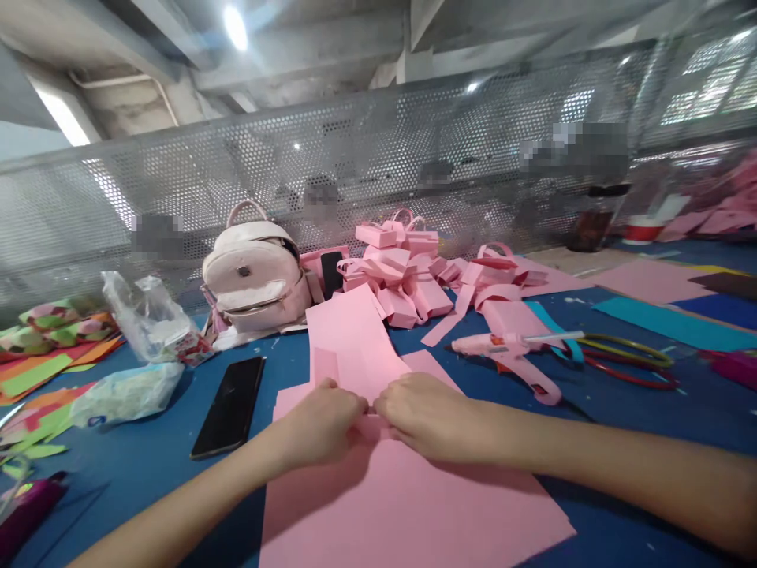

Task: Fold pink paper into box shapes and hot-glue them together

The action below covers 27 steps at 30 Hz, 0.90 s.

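Folded pink paper (pixel 374 427), smooth-faced, is pinched in closed left fingers (pixel 353 405) and right fingers (pixel 391 402).

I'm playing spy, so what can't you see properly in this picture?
Head view: the fold of pink paper between left hand and right hand, hidden by their curled fingers.
Head view: the inside of the backpack, hidden by its front.
Head view: the rest of the purple thing, cut off by the left edge.
Head view: what's in the jar, too blurred.
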Each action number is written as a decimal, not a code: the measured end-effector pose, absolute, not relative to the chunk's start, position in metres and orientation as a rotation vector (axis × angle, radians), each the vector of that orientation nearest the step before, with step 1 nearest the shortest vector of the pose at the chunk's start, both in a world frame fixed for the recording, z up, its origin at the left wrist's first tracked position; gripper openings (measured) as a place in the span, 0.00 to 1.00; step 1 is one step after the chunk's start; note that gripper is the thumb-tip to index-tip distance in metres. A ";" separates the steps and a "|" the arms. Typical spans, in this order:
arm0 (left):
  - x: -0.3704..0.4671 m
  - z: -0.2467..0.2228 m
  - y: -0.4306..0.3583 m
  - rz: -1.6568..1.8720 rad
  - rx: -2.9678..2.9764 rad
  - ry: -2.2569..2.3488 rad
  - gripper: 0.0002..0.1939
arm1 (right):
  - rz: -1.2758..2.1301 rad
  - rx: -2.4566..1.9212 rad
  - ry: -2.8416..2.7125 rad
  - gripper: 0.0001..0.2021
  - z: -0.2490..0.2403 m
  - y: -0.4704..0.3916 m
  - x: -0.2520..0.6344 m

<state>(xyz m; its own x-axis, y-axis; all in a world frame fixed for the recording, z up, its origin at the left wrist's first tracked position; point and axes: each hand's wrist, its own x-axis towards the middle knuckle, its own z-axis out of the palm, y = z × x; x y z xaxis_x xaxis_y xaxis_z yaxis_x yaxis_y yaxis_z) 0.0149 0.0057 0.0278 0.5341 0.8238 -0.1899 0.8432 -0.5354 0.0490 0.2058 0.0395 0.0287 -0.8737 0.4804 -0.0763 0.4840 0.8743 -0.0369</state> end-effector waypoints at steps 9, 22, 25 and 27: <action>0.013 0.032 0.006 -0.180 2.602 1.455 0.07 | -0.133 0.798 2.965 0.06 0.022 0.044 0.206; 0.009 0.039 0.009 -0.116 2.567 1.450 0.08 | -0.161 0.828 2.878 0.08 0.035 0.046 0.211; 0.005 0.049 0.010 -0.077 2.586 1.419 0.07 | -0.165 0.819 3.000 0.05 0.047 0.042 0.212; 0.000 0.058 0.010 -0.028 2.596 1.395 0.09 | -0.137 0.811 3.112 0.04 0.060 0.038 0.212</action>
<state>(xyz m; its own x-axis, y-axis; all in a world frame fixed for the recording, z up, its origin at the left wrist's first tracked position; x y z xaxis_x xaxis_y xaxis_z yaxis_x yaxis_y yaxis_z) -0.0003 0.0102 0.0577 0.5561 0.8241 -0.1077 0.8277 -0.5375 0.1610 0.2123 0.0382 0.0601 -0.8701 0.4900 0.0529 0.4835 0.8694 -0.1016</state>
